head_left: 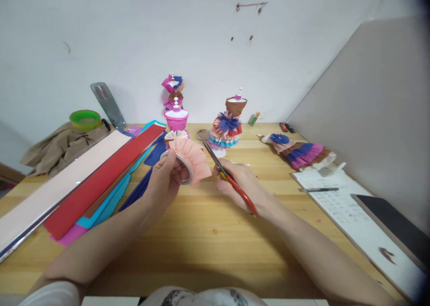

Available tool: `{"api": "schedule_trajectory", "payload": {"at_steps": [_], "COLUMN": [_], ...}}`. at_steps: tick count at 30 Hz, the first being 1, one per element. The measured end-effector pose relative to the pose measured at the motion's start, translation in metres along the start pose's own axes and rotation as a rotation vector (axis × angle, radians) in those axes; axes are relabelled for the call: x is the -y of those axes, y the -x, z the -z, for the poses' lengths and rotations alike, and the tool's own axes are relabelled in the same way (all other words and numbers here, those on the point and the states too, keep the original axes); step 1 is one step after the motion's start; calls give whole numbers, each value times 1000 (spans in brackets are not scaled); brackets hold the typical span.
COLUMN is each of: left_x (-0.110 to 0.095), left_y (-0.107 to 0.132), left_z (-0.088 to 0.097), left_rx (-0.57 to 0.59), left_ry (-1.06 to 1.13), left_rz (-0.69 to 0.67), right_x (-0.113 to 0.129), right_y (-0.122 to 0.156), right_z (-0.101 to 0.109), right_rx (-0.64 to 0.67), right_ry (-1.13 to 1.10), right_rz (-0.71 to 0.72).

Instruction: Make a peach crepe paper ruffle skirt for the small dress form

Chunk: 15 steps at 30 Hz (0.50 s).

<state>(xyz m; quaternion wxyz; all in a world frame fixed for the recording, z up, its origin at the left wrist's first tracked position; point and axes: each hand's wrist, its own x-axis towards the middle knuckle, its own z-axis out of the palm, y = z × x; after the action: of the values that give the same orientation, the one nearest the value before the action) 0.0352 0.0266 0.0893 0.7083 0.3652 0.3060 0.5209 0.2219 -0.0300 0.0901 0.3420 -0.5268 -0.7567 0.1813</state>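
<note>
My left hand (168, 174) is closed on a roll of tape (189, 170) and a pleated fan of peach crepe paper (193, 156), which spreads out to the right. Part of the roll is hidden by my fingers. In my right hand (237, 180) are scissors (237, 187) with red handles. Their blades point up and to the left, just right of the paper's edge and apart from it. Behind the fan stands a small dress form (176, 118) with a pink top and a pale pleated piece at its waist.
Another dress form (237, 106) wears brown and ruffled paper. A third form (174, 84) is behind, by the wall. Long crepe paper strips (104, 180) cover the left side, near green tape (85, 119). To the right lie a paper dress (298, 153) and a whiteboard (339, 207) with a pen.
</note>
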Motion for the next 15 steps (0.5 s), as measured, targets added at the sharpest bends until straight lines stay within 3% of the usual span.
{"api": "schedule_trajectory", "payload": {"at_steps": [6,15], "left_x": [-9,-15], "left_y": [-5,-7], "left_z": [-1,-1], "left_rx": [65,5], "left_ry": [108,145], "left_rz": [75,158], "right_x": [-8,-9], "right_y": [-1,0], "right_z": [11,15], "right_rx": [-6,112], "right_ry": [112,242], "right_rz": [-106,-83]}}
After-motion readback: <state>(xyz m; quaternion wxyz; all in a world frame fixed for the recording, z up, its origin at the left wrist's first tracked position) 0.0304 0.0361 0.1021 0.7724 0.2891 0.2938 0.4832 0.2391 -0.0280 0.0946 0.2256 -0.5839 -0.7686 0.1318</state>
